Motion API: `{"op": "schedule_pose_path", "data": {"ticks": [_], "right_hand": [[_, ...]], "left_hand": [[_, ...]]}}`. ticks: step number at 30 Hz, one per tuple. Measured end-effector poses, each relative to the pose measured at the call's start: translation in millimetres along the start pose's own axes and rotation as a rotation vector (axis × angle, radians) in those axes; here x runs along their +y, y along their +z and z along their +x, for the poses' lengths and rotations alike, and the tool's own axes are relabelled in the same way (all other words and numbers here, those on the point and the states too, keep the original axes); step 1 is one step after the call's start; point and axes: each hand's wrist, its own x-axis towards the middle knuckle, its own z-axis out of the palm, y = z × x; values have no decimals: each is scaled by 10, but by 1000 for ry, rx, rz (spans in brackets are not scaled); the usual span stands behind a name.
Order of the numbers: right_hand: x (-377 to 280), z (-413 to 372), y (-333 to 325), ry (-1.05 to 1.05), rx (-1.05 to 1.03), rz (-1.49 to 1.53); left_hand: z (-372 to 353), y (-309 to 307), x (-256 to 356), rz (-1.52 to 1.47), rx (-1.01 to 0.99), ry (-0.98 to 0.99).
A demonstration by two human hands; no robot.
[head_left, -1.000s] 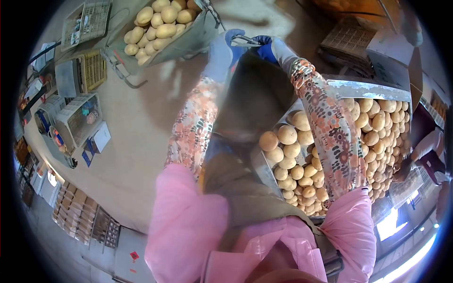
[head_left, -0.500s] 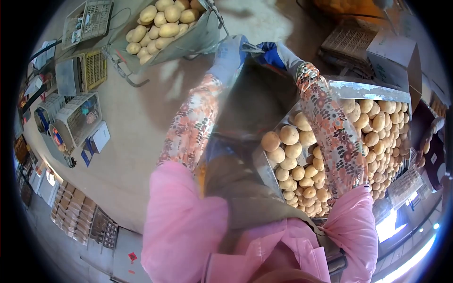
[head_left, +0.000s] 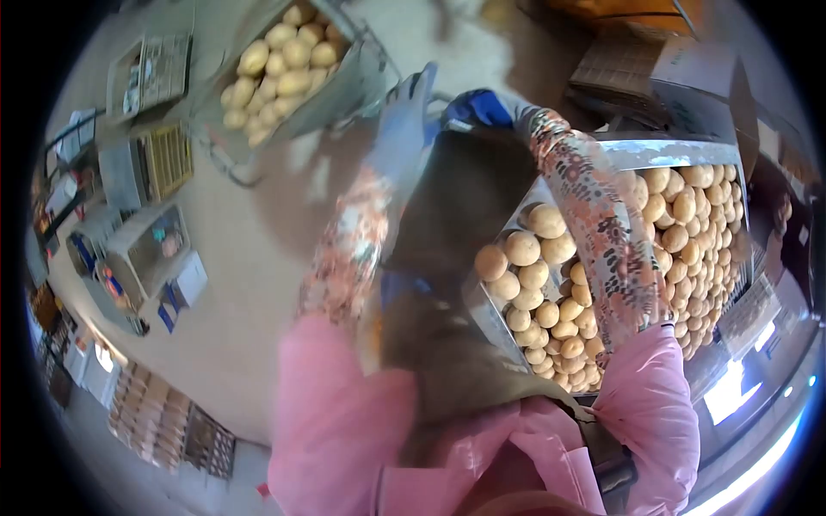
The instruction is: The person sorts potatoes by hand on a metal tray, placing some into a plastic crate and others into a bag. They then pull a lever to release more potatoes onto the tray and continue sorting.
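Observation:
My left hand [head_left: 408, 107], in a pale glove, has its fingers stretched out away from me, with nothing visible in them. Close by on the right, my right hand [head_left: 482, 109], in a glove with blue on it, is curled closed. A thin grey piece shows beside its fingers, but blur hides what the hand grips. Just below both hands is a dark brown, blurred shape [head_left: 469, 176], which I cannot identify. Under my right forearm, a metal-rimmed bin [head_left: 680, 153] holds many potatoes [head_left: 533, 275].
A grey carrier [head_left: 348, 82] full of potatoes stands at the upper left. Plastic crates [head_left: 146, 245] line the left side. A white box [head_left: 697, 82] and a brown crate [head_left: 615, 73] stand beyond the bin. Stacked cartons [head_left: 151, 408] are at the lower left.
My left hand has come away from the metal piece between the hands, and its fingers have straightened. My right hand has moved slightly down and left in view. The camera view has shifted.

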Motion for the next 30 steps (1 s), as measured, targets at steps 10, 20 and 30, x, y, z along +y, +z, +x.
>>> {"op": "schedule_pose_path", "data": {"ticks": [10,20,30], "right_hand": [[-543,-140,480,432,895,-858],[-1884,-1961,2085,216,1157,-804],[-1199,-3222,3907,791,1657,-481]], "left_hand": [[146,-58,24,148,-56,150],[329,-78,-95,-38,-180,24],[836,762,-964,-207,37,-7]]}}
